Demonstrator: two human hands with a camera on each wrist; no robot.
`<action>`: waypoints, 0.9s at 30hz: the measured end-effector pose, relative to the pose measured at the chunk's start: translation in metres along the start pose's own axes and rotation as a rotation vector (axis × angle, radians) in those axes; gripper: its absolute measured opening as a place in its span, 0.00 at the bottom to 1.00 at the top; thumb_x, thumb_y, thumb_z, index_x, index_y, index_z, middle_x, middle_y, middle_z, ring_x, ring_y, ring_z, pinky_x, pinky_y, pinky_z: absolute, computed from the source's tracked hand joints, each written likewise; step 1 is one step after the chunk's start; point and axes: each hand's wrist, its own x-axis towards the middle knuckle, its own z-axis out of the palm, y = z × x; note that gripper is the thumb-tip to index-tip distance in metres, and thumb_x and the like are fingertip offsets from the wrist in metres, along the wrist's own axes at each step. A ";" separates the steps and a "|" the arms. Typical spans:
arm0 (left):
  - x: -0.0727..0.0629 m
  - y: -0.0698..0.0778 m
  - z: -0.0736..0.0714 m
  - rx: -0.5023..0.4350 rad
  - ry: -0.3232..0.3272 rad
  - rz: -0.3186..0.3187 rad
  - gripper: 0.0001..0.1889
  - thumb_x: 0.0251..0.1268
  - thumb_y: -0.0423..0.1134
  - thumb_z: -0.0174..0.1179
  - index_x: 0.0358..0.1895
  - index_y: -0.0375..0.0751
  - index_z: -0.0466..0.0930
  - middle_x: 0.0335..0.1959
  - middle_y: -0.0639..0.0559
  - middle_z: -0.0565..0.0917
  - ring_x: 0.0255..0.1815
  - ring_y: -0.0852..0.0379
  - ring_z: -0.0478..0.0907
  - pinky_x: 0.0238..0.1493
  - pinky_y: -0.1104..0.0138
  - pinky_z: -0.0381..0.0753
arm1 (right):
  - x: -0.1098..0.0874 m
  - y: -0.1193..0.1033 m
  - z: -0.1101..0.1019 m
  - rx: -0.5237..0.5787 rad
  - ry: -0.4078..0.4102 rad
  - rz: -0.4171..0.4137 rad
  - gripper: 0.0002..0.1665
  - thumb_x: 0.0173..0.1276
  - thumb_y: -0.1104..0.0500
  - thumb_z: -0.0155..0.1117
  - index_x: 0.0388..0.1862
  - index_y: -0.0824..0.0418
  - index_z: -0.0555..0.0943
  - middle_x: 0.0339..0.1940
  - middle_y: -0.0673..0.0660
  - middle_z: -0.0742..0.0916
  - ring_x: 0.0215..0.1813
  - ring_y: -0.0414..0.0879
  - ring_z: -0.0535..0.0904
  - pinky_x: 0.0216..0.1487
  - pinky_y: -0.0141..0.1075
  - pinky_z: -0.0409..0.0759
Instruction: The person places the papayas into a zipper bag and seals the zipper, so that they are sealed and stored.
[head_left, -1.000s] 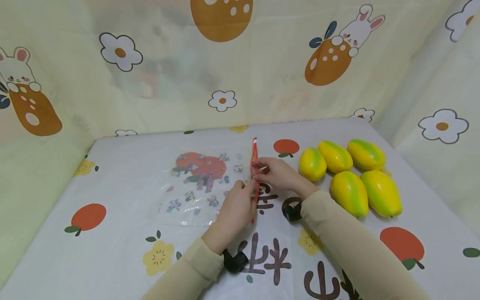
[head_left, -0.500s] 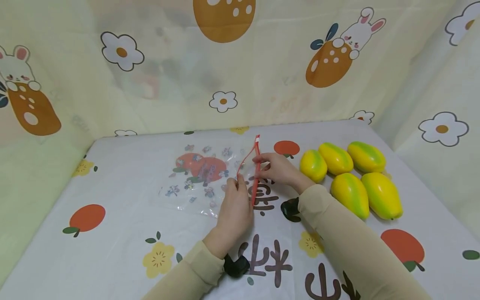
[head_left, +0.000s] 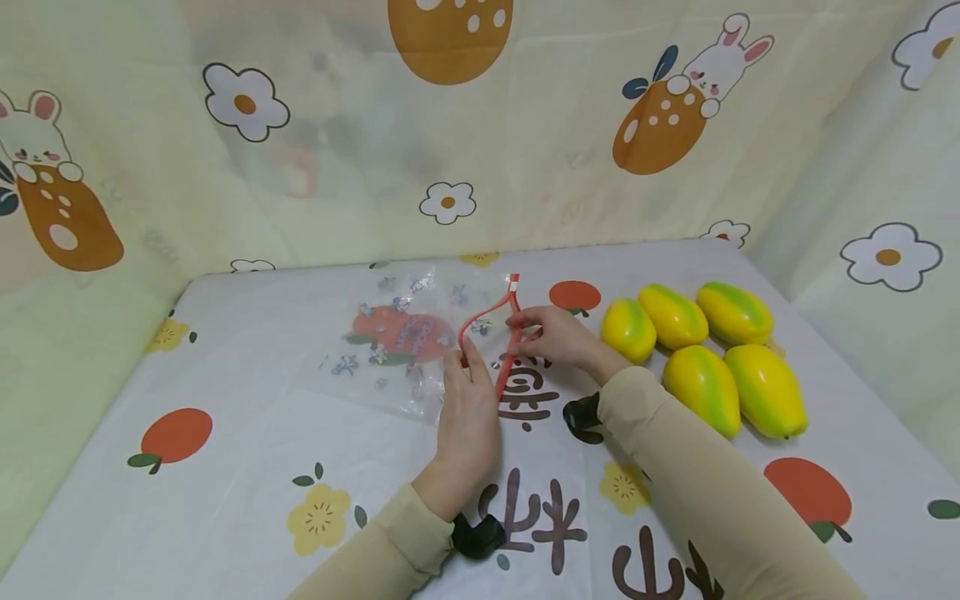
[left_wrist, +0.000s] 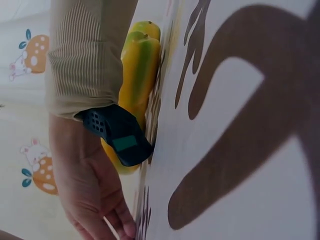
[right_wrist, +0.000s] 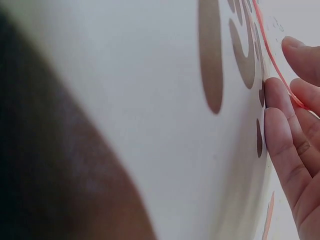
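A clear plastic zip bag [head_left: 390, 392] with small printed figures lies on the table, its red-edged mouth [head_left: 480, 314] towards the right. The mouth gapes, its two red strips spread apart below a joined tip at the far end. My left hand [head_left: 468, 425] pinches the left strip between thumb and fingers. Across from it, my right hand [head_left: 551, 333] pinches the right strip. In the left wrist view, my right hand [left_wrist: 85, 185] shows from the side, its fingertips cut off by the frame. In the right wrist view, the red strip [right_wrist: 270, 55] runs down to curled fingers [right_wrist: 280, 135].
Several yellow-green mangoes [head_left: 701, 390] lie grouped to the right, close beyond my right forearm. A patterned cloth [head_left: 225, 483] covers the table. Printed curtains [head_left: 337, 167] stand behind and at both sides.
My left hand has moved left with its strip, away from the right one, and the bag's mouth has opened. The bag has crumpled and lifted somewhat. My right hand has barely moved.
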 end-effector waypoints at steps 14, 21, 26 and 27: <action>-0.003 0.001 0.002 0.027 -0.141 -0.083 0.26 0.71 0.28 0.59 0.70 0.26 0.69 0.69 0.22 0.70 0.67 0.32 0.76 0.51 0.53 0.88 | -0.004 0.001 0.000 0.000 -0.005 -0.029 0.33 0.69 0.51 0.71 0.71 0.57 0.77 0.65 0.60 0.83 0.52 0.53 0.81 0.49 0.36 0.86; -0.005 -0.003 0.003 0.142 -0.197 -0.028 0.16 0.71 0.31 0.58 0.59 0.28 0.82 0.63 0.25 0.78 0.65 0.33 0.77 0.60 0.56 0.85 | -0.003 0.000 0.000 0.011 -0.015 -0.014 0.32 0.70 0.52 0.70 0.72 0.56 0.76 0.64 0.60 0.83 0.53 0.53 0.80 0.51 0.36 0.86; -0.005 -0.002 0.004 0.117 -0.147 -0.035 0.20 0.72 0.29 0.57 0.63 0.22 0.76 0.66 0.27 0.76 0.62 0.32 0.79 0.59 0.55 0.85 | -0.001 0.000 0.001 0.006 -0.017 -0.015 0.33 0.70 0.51 0.71 0.72 0.56 0.76 0.64 0.59 0.83 0.53 0.53 0.80 0.52 0.37 0.86; -0.005 -0.002 0.004 0.097 -0.136 -0.047 0.22 0.72 0.29 0.58 0.65 0.21 0.74 0.68 0.27 0.74 0.62 0.32 0.79 0.58 0.54 0.86 | -0.001 0.000 0.001 0.003 -0.016 -0.014 0.33 0.70 0.51 0.71 0.72 0.56 0.76 0.64 0.59 0.83 0.53 0.53 0.80 0.52 0.37 0.86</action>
